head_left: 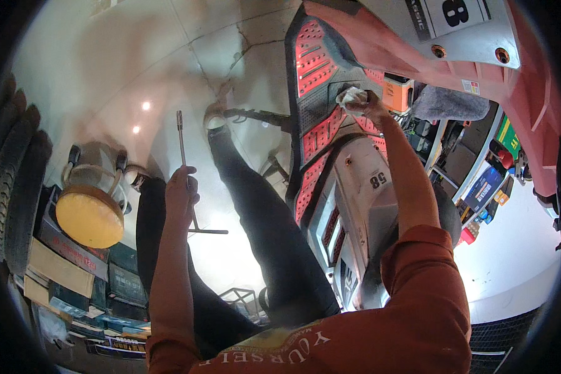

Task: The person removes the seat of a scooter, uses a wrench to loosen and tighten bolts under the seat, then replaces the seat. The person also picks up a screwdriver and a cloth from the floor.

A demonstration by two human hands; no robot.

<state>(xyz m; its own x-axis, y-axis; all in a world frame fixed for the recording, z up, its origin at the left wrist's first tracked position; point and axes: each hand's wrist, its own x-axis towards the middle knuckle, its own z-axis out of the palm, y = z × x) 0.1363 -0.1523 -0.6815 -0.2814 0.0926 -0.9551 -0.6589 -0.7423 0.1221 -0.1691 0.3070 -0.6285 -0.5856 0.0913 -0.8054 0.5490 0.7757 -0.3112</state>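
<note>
My left hand (pixel 182 194) is wrapped round the shaft of a T-handle socket wrench (pixel 181 142). Its socket end points away from me, and the crossbar sits below the hand, over the bright floor. My right hand (pixel 375 111) reaches over the scooter and pinches a crumpled whitish wad (pixel 353 98), cloth or paper, I cannot tell which. That wad is at the grey and red footboard (pixel 315 68) of the scooter. Nearer me is the scooter's pale body panel (pixel 364 177), beside my right forearm.
A round yellow-topped stool (pixel 90 217) stands at the left, near stacked tyres (pixel 20 181) and boxes (pixel 71 249). The scooter's side stand (pixel 255 116) sticks out near my shoe. Beyond the scooter, a shelf (pixel 480 156) holds boxes, with a grey cloth (pixel 452 103) by it.
</note>
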